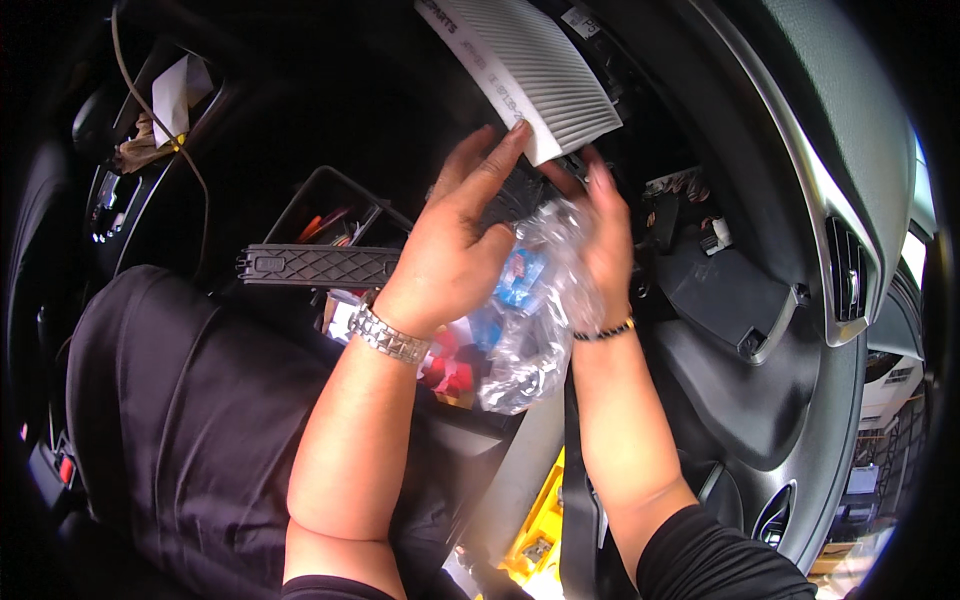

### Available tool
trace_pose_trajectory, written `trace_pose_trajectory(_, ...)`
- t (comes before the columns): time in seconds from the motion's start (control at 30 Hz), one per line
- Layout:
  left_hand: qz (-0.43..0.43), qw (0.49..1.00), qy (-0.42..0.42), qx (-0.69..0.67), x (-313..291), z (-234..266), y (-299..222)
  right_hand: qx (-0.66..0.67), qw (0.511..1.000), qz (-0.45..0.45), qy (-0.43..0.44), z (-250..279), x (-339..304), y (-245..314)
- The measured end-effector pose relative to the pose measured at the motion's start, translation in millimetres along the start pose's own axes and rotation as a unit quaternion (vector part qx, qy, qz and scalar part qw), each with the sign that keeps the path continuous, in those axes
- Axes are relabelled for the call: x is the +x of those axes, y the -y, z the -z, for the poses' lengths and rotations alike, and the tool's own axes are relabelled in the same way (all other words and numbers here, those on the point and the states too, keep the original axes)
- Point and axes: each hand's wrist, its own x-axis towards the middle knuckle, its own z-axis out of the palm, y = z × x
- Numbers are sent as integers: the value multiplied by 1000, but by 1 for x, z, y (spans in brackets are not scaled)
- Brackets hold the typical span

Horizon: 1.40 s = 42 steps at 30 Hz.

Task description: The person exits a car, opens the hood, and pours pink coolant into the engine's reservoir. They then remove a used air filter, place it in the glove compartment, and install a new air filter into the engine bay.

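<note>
A white pleated cabin air filter (530, 75) slants up to the top of the view, with its near end between my hands. My left hand (460, 235) holds the filter's left edge with its fingertips, the thumb lower down by a crumpled clear plastic bag (530, 340). At the filter's near end, my right hand (605, 235) has its fingers raised against the lower corner; motion smears it slightly. The bag, with a blue patch showing through, bunches between my palms and hangs against my right wrist. What lies behind the filter is too dark to see.
Left of my wrist lies a black lattice-patterned plastic strip (320, 264), beside a dark open tray (330, 185). A black flap (730, 300) hangs at the right, near the car door (800, 420). Below are a yellow object (540, 520) and a dark seat (190, 420).
</note>
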Motion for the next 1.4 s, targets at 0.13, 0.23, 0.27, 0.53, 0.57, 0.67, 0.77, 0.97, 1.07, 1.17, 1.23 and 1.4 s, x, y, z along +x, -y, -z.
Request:
trace_pose_trajectory(0.13,-17,988,-80,-133,5,-3,20,19,999,-26,14,-57,38,-2)
trace_pose_trajectory(0.23,15,982,-162,-99,5,2,11,150,988,24,19,-59,58,-17)
trace_pose_trajectory(0.27,36,980,-141,-139,4,-2,10,137,990,25,6,-53,58,-20)
trace_pose_trajectory(0.53,142,980,-58,-129,0,-3,-5,178,979,21,-101,-33,60,5)
trace_pose_trajectory(0.57,143,982,-56,-113,0,-1,-6,161,982,6,-95,-34,63,1)
trace_pose_trajectory(0.67,145,980,-47,-129,0,0,-2,67,995,45,-52,-39,64,1)
trace_pose_trajectory(0.77,143,981,-55,-115,1,-3,-5,-116,987,112,9,-32,81,-3)
trace_pose_trajectory(0.97,146,982,-39,-117,1,-3,-6,239,962,-131,-1,-27,103,8)
trace_pose_trajectory(1.07,136,981,-44,-129,-2,0,1,350,923,-125,-96,-31,78,2)
trace_pose_trajectory(1.17,147,978,-59,-135,-1,-3,-4,39,983,27,-179,-35,52,-21)
trace_pose_trajectory(1.23,152,976,-83,-132,-3,2,-5,-59,982,-42,-174,-46,59,-4)
trace_pose_trajectory(1.4,159,973,-109,-129,1,-4,-9,-23,986,-95,-135,-20,141,-47)
